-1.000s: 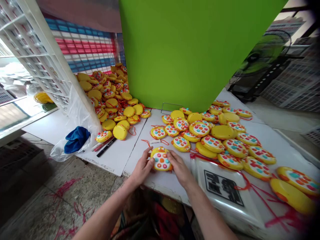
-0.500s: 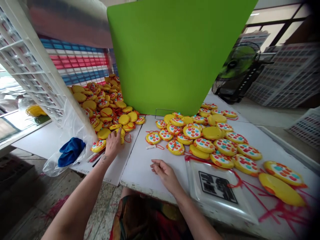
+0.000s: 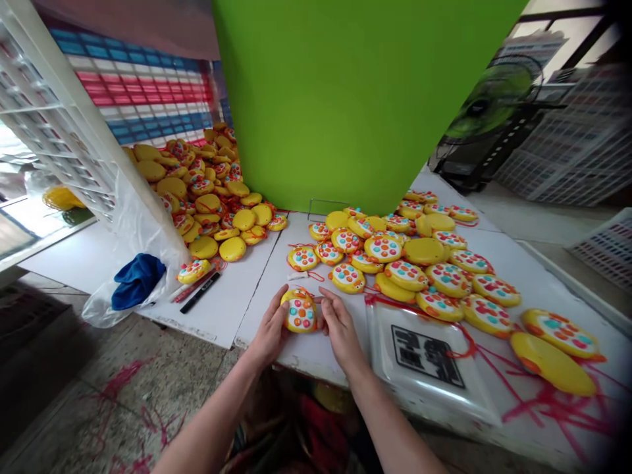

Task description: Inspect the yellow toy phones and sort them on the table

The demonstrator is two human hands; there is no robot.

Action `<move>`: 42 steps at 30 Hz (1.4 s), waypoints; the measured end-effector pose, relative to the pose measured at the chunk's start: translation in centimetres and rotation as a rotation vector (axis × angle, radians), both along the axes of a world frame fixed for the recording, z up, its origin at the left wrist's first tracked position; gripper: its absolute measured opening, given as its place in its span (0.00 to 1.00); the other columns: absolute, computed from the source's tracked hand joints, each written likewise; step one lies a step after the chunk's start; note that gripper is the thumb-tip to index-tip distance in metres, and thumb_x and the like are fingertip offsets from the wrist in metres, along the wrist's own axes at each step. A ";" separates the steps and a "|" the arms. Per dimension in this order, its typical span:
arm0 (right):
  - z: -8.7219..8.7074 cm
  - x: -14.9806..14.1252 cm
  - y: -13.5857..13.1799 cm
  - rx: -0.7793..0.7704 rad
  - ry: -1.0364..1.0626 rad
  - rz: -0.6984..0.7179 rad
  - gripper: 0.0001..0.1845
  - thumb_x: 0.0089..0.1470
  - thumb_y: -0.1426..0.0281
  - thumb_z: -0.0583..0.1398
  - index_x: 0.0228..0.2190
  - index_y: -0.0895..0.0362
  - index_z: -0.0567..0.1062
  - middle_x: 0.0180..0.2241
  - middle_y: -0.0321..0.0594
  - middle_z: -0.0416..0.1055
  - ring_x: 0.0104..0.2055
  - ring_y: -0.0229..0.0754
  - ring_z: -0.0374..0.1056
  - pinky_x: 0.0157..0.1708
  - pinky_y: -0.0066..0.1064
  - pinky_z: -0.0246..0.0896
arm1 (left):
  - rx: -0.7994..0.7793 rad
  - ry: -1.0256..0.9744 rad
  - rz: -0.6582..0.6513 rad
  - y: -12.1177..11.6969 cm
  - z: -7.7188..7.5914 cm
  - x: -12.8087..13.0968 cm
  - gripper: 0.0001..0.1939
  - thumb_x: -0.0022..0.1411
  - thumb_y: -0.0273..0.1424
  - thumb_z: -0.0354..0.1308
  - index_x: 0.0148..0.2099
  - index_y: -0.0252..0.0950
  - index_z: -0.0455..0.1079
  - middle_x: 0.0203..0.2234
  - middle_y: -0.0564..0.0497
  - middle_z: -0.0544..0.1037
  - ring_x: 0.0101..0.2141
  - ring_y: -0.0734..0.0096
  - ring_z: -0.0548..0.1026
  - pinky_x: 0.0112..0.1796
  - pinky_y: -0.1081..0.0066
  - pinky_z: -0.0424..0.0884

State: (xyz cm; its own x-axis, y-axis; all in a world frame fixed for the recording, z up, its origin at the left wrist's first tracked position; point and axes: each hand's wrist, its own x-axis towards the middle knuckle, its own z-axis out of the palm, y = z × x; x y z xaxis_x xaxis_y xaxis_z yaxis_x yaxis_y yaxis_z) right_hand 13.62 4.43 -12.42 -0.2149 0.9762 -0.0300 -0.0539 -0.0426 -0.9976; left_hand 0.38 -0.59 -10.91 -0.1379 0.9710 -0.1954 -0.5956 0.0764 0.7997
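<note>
In front of me, above the table's near edge, my left hand (image 3: 270,328) grips a yellow oval toy (image 3: 301,312) by its left side. Its upturned face is white with raised orange, pink and turquoise buttons. On the toy's other side is my right hand (image 3: 340,326), fingers bent and tips against its edge. A thin red cord shows near the toy's top. Just beyond it lies a small white piece with a red loop (image 3: 297,276). More toys of the same kind form a loose group (image 3: 386,249) to the right and a heap (image 3: 207,204) at the left.
A green board (image 3: 320,105) stands upright at the back. To the right lies a clear plastic pouch (image 3: 380,359) beside red strings. At left are a black marker (image 3: 200,292), a blue cloth (image 3: 137,281) and a white crate (image 3: 74,125). A fan (image 3: 488,102) stands behind.
My left hand has come from the left heap to the middle with a toy in it. My right hand has moved slightly up to meet it. The view has shifted slightly.
</note>
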 end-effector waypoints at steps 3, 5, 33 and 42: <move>0.4 -0.2 -0.1 0.059 -0.043 -0.002 0.26 0.53 0.52 0.54 0.49 0.55 0.68 0.48 0.45 0.70 0.47 0.47 0.66 0.44 0.38 0.65 | 0.003 -0.030 -0.008 0.0 0.1 -0.3 0.32 0.59 0.38 0.56 0.62 0.39 0.51 0.49 0.43 0.72 0.46 0.61 0.73 0.47 0.61 0.68; 0.6 -0.2 -0.3 0.091 -0.040 0.065 0.26 0.54 0.53 0.54 0.48 0.55 0.68 0.50 0.45 0.69 0.51 0.48 0.65 0.48 0.39 0.63 | 0.037 0.011 0.020 0.0 0.0 -0.3 0.31 0.59 0.39 0.56 0.62 0.40 0.52 0.51 0.43 0.70 0.47 0.61 0.72 0.48 0.62 0.67; 1.0 0.1 -0.9 0.117 0.025 0.170 0.24 0.54 0.58 0.56 0.51 0.52 0.65 0.53 0.42 0.65 0.53 0.47 0.62 0.52 0.40 0.61 | 0.146 0.580 -0.071 -0.8 0.6 0.3 0.53 0.43 0.34 0.70 0.66 0.38 0.43 0.55 0.41 0.65 0.50 0.56 0.68 0.50 0.63 0.67; 1.2 0.3 -0.9 0.097 0.024 0.246 0.28 0.58 0.52 0.48 0.56 0.51 0.62 0.59 0.41 0.59 0.59 0.45 0.56 0.56 0.39 0.56 | 0.130 0.543 -0.004 -0.8 -0.1 0.1 0.47 0.48 0.37 0.66 0.65 0.39 0.44 0.56 0.42 0.63 0.51 0.58 0.68 0.50 0.63 0.67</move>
State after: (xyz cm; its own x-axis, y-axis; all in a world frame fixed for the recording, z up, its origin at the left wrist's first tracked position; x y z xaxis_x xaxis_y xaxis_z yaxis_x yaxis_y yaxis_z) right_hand 13.96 3.57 -11.20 -0.4455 0.8926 0.0694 -0.0776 0.0387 -0.9962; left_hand 0.51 -1.44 -11.01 -0.1814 0.9831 0.0242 -0.0949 -0.0420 0.9946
